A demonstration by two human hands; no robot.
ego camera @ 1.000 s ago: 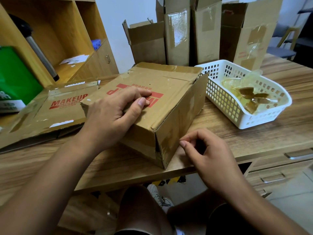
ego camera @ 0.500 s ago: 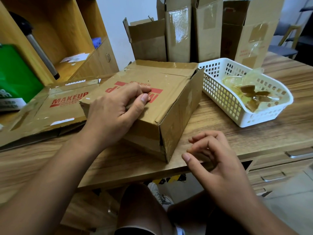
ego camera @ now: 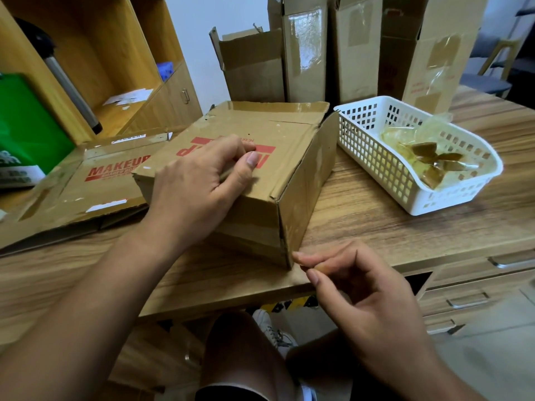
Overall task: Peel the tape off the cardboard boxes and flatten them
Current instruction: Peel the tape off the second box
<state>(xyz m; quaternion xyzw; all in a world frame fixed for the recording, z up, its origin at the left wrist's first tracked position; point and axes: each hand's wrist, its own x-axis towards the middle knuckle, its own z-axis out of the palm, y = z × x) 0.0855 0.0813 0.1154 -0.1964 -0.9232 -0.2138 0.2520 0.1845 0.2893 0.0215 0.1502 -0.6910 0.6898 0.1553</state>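
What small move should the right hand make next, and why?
Probably pick at the tape where it reaches the near bottom corner of the cardboard box: the pinched fingertips of the right hand sit beside that corner, and the left hand steadies the top.

In the middle of the frame the brown corrugated cardboard box [ego camera: 289, 157] is looking matt, dry and scuffed. The wood-grain worktop [ego camera: 376, 227] is showing a smooth satin finish. At right, the white plastic lattice basket [ego camera: 373, 157] is holding crumpled yellowish tape [ego camera: 405, 140] that is looking glossy. Along the top, clear tape strips [ego camera: 304, 47] are gleaming on the tall cardboard boxes [ego camera: 359, 68]. At lower right, metal drawer handles [ego camera: 469, 301] are shining.
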